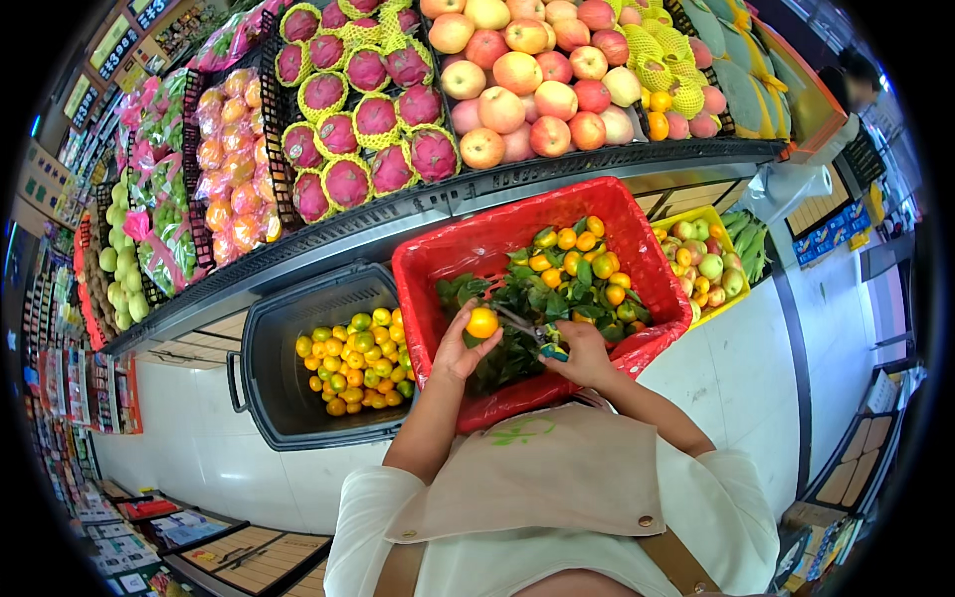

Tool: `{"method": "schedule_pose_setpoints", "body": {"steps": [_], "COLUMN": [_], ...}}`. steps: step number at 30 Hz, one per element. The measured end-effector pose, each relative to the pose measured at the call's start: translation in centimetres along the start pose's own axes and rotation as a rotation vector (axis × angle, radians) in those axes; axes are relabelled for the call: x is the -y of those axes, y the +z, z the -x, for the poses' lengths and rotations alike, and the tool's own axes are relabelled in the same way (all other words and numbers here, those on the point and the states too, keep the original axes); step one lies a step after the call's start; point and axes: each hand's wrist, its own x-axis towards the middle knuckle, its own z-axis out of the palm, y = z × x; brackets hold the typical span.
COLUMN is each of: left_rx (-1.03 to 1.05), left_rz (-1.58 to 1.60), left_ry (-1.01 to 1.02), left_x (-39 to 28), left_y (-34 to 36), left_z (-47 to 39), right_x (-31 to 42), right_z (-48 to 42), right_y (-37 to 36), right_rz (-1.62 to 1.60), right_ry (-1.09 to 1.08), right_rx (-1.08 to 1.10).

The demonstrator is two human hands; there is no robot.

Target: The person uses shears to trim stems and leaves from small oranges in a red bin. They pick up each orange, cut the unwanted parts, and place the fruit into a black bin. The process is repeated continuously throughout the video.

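Over a red plastic crate (419, 298), my left hand (461, 347) holds an orange mandarin (482, 322) between thumb and fingers. A pair of pruning shears (548, 343) with teal-and-yellow handles is in my right hand (586, 354). The shears' blades point left and reach the mandarin's edge; whether they touch its stem is too small to tell. Inside the crate, leafy mandarins (571, 263) are heaped at the far right, with loose green leaves (515, 298) around them. To the left, a dark grey tub (272, 336) contains many leafless mandarins (358, 362), some orange and some greenish.
Beyond the crate runs a fruit display with a black front edge (477, 195), bearing netted dragon fruit (392, 168), apples (552, 136) and bagged oranges (242, 168). A yellow crate of apples (712, 265) stands to the right. A person (862, 82) is at the far upper right.
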Motion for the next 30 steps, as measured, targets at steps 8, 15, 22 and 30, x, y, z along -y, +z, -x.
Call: {"method": "schedule_pose_setpoints", "body": {"steps": [8,15,22,30], "left_rx": [0.186,0.220,0.060,0.061], "left_rz": [-0.220,-0.509,-0.610,-1.205], "left_ry": [0.093,0.308,0.506,0.831], "left_x": [0.3,1.3,1.5,2.0], "left_y": [0.1,-0.8,-0.4,0.9], "left_z": [-0.1,-1.2,-1.5,-0.5], "right_x": [0.1,0.4,0.1,0.3], "right_z": [-0.2,-2.0,-3.3,-3.4], "right_y": [-0.3,-2.2,-2.6,-1.4], "right_rz": [0.119,0.227,0.265,0.258], "right_ry": [0.107,0.121,0.101,0.103], "right_rx": [0.173,0.330,0.412,0.382]}}
